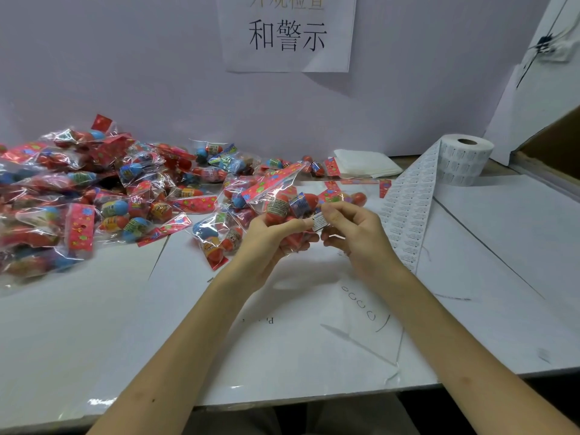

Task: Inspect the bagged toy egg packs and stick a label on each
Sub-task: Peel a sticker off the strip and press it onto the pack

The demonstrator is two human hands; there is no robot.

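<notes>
The left hand (270, 243) gripped the held pack (284, 200) from below, its fingers curled round the lower end of the clear bag. The pack was lifted off the table (94, 340), near the middle of the view. Inside the bag sat red toy eggs with printed bands, and its red patterned header pointed toward ten o'clock.

At three o'clock of that hand, the right hand (354, 237) pinched a small white label (318, 221) between thumb and forefinger. The label met the bag's near right corner; whether it was stuck down could not be told.

A pile of packs (78, 189) spread from nine to eleven o'clock of the hands. Each was a clear bag holding red and blue eggs under a red header. One loose pack (216, 237) lay on the table just beside the left hand at nine o'clock, with a blue egg and banded eggs inside. More packs lay behind the hands at twelve o'clock.

At two o'clock stood the label roll (464, 161), upright on its end. Its strip of labels (408, 208) ran down across the table toward the right wrist. A folded white stack (367, 163) lay at one o'clock, just beside the roll. A paper sign (287, 32) hung on the wall at twelve o'clock.
</notes>
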